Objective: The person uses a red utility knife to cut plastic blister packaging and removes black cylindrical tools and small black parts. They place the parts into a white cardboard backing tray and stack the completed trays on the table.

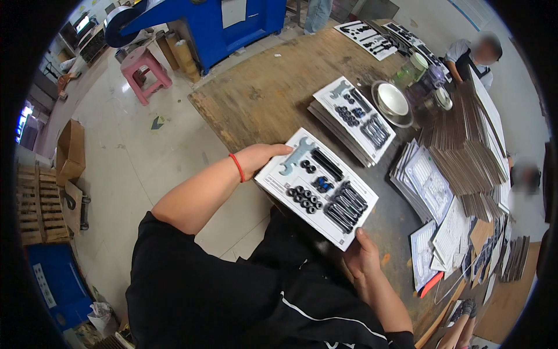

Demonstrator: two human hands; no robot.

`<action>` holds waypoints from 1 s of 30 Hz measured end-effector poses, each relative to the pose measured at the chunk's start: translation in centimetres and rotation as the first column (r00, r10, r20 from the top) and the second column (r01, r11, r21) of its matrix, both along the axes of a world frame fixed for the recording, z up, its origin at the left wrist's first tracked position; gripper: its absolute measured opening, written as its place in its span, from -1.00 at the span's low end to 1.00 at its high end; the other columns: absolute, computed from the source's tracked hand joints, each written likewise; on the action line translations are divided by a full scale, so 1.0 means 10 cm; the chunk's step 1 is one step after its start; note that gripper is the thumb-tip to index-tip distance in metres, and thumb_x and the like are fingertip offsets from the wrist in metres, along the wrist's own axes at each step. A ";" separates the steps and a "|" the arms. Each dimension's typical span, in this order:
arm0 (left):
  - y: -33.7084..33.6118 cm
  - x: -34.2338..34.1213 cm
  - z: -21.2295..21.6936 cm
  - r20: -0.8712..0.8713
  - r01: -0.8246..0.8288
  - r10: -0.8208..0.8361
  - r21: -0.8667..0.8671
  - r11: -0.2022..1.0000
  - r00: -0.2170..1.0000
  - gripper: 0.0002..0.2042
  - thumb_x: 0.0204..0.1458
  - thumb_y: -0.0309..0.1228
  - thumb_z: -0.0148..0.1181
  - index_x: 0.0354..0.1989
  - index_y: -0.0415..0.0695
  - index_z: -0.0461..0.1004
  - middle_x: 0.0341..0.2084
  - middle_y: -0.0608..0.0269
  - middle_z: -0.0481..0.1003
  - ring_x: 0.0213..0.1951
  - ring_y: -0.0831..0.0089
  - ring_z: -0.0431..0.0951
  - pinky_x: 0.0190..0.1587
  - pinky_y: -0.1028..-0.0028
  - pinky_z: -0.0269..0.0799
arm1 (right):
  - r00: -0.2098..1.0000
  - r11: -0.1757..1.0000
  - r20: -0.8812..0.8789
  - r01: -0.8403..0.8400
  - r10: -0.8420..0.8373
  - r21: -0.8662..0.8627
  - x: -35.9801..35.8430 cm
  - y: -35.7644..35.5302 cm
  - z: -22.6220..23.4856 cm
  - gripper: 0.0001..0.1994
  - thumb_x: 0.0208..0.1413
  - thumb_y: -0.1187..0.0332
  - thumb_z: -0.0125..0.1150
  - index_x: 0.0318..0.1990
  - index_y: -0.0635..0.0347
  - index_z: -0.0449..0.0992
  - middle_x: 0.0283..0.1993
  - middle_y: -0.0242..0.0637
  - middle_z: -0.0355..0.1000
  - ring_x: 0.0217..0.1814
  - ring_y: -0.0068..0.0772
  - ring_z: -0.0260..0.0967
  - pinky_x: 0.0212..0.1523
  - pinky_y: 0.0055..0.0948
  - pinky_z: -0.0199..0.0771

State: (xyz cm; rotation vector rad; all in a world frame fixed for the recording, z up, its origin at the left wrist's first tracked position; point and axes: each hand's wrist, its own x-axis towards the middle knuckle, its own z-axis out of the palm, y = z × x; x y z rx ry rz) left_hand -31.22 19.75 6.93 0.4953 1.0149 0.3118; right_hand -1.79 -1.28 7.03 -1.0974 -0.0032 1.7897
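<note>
Between my two hands is a white hardware card (pixel 280 185), held tilted over the near edge of the table. My left hand (pixel 263 159) grips its left side, thumb on top. My right hand (pixel 362 256) grasps the near right corner, the other fingers hidden underneath. On the card's face are a grey open-end wrench (pixel 296 156), black rods (pixel 327 163), black nuts (pixel 304 199), a small blue-and-black part (pixel 322 184) and a row of black bolts (pixel 346 206). Just beyond lies a stack of similar cards (pixel 361 118), its top one carrying the same kinds of parts.
A white bowl (pixel 393 99) in a metal basin stands near jars. Tall cardboard stacks (pixel 465 145) and packed sheets (pixel 429 177) line the right side; a red-handled tool (pixel 431 285) lies nearer. A pink stool (pixel 142 67) stands left of the wooden table (pixel 256 93). Other people are at the right.
</note>
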 end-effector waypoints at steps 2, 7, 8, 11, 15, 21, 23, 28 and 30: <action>0.21 -0.21 0.06 -0.066 -0.053 0.054 0.006 0.999 0.996 -0.57 0.23 -0.18 0.11 0.08 -0.31 0.48 -0.13 0.08 0.61 -0.19 0.36 0.67 -0.12 0.36 0.60 | 1.000 1.000 0.007 -0.013 0.013 -0.011 -0.22 0.27 -0.02 -0.50 0.28 0.28 0.07 0.29 0.36 0.21 0.26 -0.04 0.33 0.31 -0.04 0.27 0.38 -0.03 0.15; 0.77 -0.79 -0.12 -0.019 -0.148 0.149 0.018 0.989 0.989 -0.60 0.22 -0.18 0.11 0.06 -0.25 0.48 -0.17 0.11 0.62 -0.25 0.39 0.68 -0.19 0.35 0.66 | 0.999 0.999 -0.012 -0.047 0.047 -0.009 -0.71 0.91 -0.12 -0.51 0.29 0.28 0.10 0.27 0.39 0.22 0.20 -0.07 0.37 0.25 -0.12 0.32 0.32 -0.09 0.25; 0.88 -0.91 -0.14 0.002 -0.157 0.157 0.020 0.987 0.988 -0.61 0.22 -0.19 0.10 0.06 -0.24 0.48 -0.17 0.12 0.63 -0.26 0.40 0.68 -0.20 0.36 0.66 | 0.998 0.998 -0.033 -0.062 0.063 0.023 -0.80 1.03 -0.21 -0.49 0.30 0.27 0.10 0.29 0.38 0.20 0.21 -0.06 0.36 0.24 -0.14 0.32 0.30 -0.10 0.27; 1.23 -1.21 -0.22 -0.016 -0.166 0.168 0.061 0.984 0.986 -0.57 0.22 -0.15 0.09 0.10 -0.24 0.46 -0.09 0.07 0.60 -0.18 0.34 0.67 -0.11 0.30 0.64 | 0.997 0.997 -0.024 -0.080 0.080 -0.019 -1.08 1.44 -0.25 -0.47 0.31 0.28 0.09 0.33 0.35 0.17 0.22 -0.11 0.35 0.23 -0.17 0.31 0.28 -0.14 0.28; 1.75 -1.49 -0.28 -0.040 -0.158 0.164 0.117 0.980 0.986 -0.56 0.20 -0.12 0.12 0.08 -0.23 0.48 -0.10 0.10 0.61 -0.17 0.36 0.67 -0.12 0.33 0.63 | 0.995 0.996 -0.022 -0.093 0.092 -0.016 -1.43 1.95 -0.29 -0.50 0.32 0.30 0.08 0.34 0.25 0.19 0.17 -0.22 0.38 0.18 -0.27 0.34 0.23 -0.19 0.31; 2.45 -1.78 -0.36 -0.140 -0.179 0.205 0.178 0.968 0.969 -0.57 0.14 -0.11 0.21 0.03 -0.20 0.51 -0.14 0.16 0.62 -0.22 0.40 0.67 -0.13 0.36 0.61 | 1.000 1.000 -0.029 -0.006 0.007 0.028 -1.82 2.59 -0.48 -0.54 0.29 0.30 0.14 0.29 0.23 0.27 0.02 -0.31 0.43 0.01 -0.42 0.35 0.13 -0.28 0.35; 2.70 -1.88 -0.44 -0.124 -0.178 0.204 0.195 0.965 0.971 -0.57 0.13 -0.10 0.22 0.02 -0.18 0.51 -0.15 0.19 0.62 -0.23 0.42 0.67 -0.17 0.38 0.62 | 0.998 0.998 -0.063 0.015 -0.011 0.063 -1.92 2.80 -0.50 -0.55 0.29 0.30 0.14 0.27 0.25 0.28 -0.01 -0.34 0.43 0.01 -0.42 0.35 0.10 -0.32 0.35; 3.07 -1.79 -0.52 -0.111 -0.178 0.205 0.213 0.961 0.972 -0.61 0.17 -0.15 0.18 0.02 -0.20 0.49 -0.15 0.13 0.62 -0.23 0.39 0.67 -0.16 0.36 0.64 | 0.998 0.997 -0.018 0.060 -0.059 0.052 -1.92 3.12 -0.69 -0.54 0.31 0.27 0.12 0.27 0.28 0.27 -0.07 -0.36 0.38 -0.06 -0.46 0.27 0.07 -0.33 0.31; 3.23 -1.71 -0.52 -0.134 -0.158 0.192 0.231 0.960 0.972 -0.62 0.18 -0.17 0.17 0.02 -0.22 0.48 -0.17 0.10 0.62 -0.22 0.37 0.67 -0.16 0.33 0.64 | 0.998 0.996 0.003 0.060 -0.060 0.065 -1.91 3.23 -0.73 -0.51 0.31 0.24 0.12 0.30 0.29 0.24 -0.04 -0.36 0.35 -0.05 -0.46 0.24 0.08 -0.32 0.29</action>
